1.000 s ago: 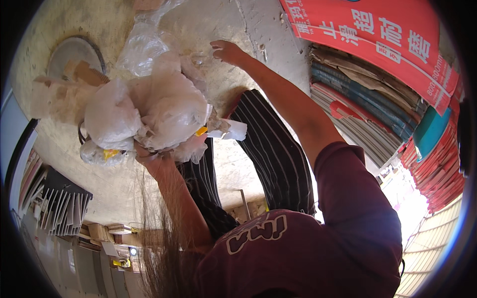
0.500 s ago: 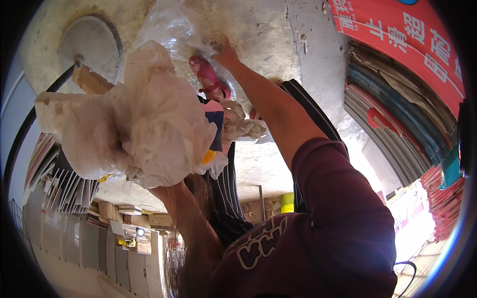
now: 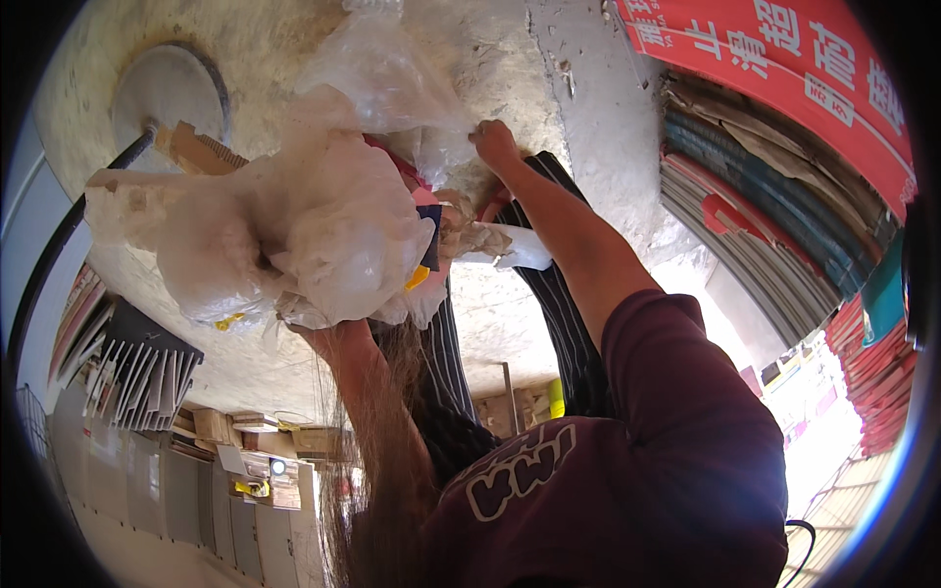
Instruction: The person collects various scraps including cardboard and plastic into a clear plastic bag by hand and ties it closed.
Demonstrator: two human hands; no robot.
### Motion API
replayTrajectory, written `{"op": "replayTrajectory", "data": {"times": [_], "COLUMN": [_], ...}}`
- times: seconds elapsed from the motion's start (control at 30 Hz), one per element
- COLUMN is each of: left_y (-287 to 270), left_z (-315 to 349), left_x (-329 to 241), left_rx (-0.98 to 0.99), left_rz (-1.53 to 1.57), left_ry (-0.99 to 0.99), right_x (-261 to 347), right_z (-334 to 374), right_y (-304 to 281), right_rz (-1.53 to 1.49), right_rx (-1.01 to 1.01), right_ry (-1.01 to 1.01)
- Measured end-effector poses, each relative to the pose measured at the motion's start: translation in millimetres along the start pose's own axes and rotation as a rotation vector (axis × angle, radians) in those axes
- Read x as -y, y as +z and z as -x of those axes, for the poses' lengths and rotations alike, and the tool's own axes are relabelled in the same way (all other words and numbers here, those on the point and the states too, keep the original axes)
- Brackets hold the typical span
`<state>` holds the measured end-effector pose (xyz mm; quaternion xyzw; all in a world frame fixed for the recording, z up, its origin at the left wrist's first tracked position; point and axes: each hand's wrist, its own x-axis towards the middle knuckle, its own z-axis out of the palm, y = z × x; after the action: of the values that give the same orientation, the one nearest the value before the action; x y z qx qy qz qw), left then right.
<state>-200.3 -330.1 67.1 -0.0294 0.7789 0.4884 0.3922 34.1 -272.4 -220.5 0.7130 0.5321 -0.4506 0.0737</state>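
Note:
A big bundle of crumpled translucent plastic bags (image 3: 323,245) hangs in front of me, left of centre. My left hand (image 3: 338,336) holds it from its near side, with the fingers mostly hidden by the plastic. Scraps of brown paper (image 3: 456,225), a dark blue piece (image 3: 428,235) and a yellow piece (image 3: 418,278) stick out on its right. Beyond the bundle, my right hand (image 3: 495,143) is closed on the edge of a clear plastic bag (image 3: 392,83), which spreads out to its left. A red shoe (image 3: 402,162) shows partly behind the plastic.
A round grey base with a black pole (image 3: 172,98) stands at the far left, beside torn cardboard (image 3: 196,149). Rolled mats and sheets (image 3: 755,196) are stacked at the right under a red banner (image 3: 774,59). A rack of thin panels (image 3: 142,367) is at the left.
My right hand has moved right and nearer, drawing the clear plastic over the red shoe, which is now mostly covered. The bundle in my left hand has shifted only slightly.

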Motion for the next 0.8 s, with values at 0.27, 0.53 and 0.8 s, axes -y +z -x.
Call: {"op": "replayTrajectory", "data": {"times": [0.27, 0.53, 0.8], "left_y": [35.5, 26.9, 74.1], "left_z": [-8.1, -38.0, 17.4], "left_x": [-34.8, -44.4, -74.8], "left_rx": [0.064, 0.425, 0.436], "left_rz": [0.466, 0.276, 0.249], "left_ry": [-0.288, -0.145, -0.168], "right_x": [15.1, 9.0, 37.3], "right_z": [52.5, 43.6, 111.9], "right_y": [-4.6, -107.3, -266.4], "right_rz": [-0.141, -0.432, -0.531], "right_rx": [-0.016, -0.165, 0.015], "right_ry": [0.026, 0.035, -0.178]}}
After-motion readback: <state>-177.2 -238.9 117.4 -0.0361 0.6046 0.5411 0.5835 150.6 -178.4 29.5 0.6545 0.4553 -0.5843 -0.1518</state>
